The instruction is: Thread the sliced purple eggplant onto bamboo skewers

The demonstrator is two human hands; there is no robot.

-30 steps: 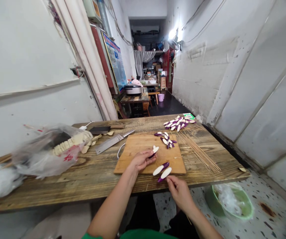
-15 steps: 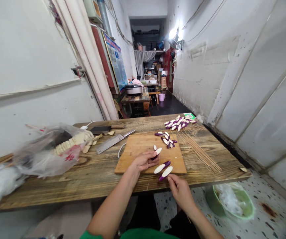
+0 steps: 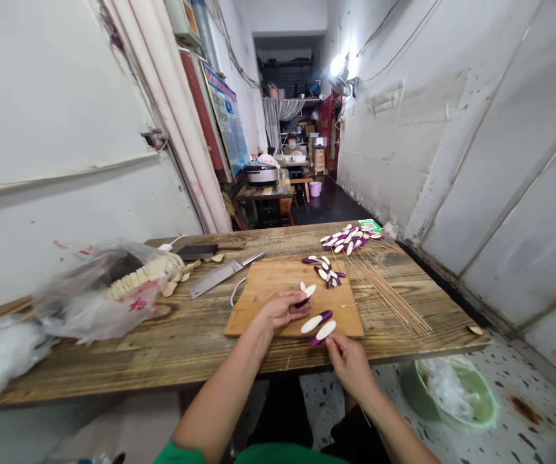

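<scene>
My left hand (image 3: 285,308) is over the wooden cutting board (image 3: 258,283), its fingers closed on a purple-skinned, white-fleshed eggplant slice (image 3: 309,291). My right hand (image 3: 350,364) is closed on a bamboo skewer (image 3: 365,419), whose lower end sticks out below the wrist. Two eggplant slices, the nearer one (image 3: 326,330) just beyond my right fingertips, appear threaded on it; the stick inside them is hidden. A small cluster of cut eggplant pieces (image 3: 328,276) lies on the board's far right part.
Beyond the board is a pile of eggplant slices (image 3: 350,238), with loose bamboo skewers (image 3: 393,296) to the right. A cleaver (image 3: 217,277) and a dark knife (image 3: 200,250) lie left, near a plastic bag (image 3: 89,303) of pale slices. A green bin (image 3: 413,390) stands below the table.
Both hands keep their grip and have hardly moved. The slices at my right hand have shifted very slightly. The person at the far end shows less clearly now.
</scene>
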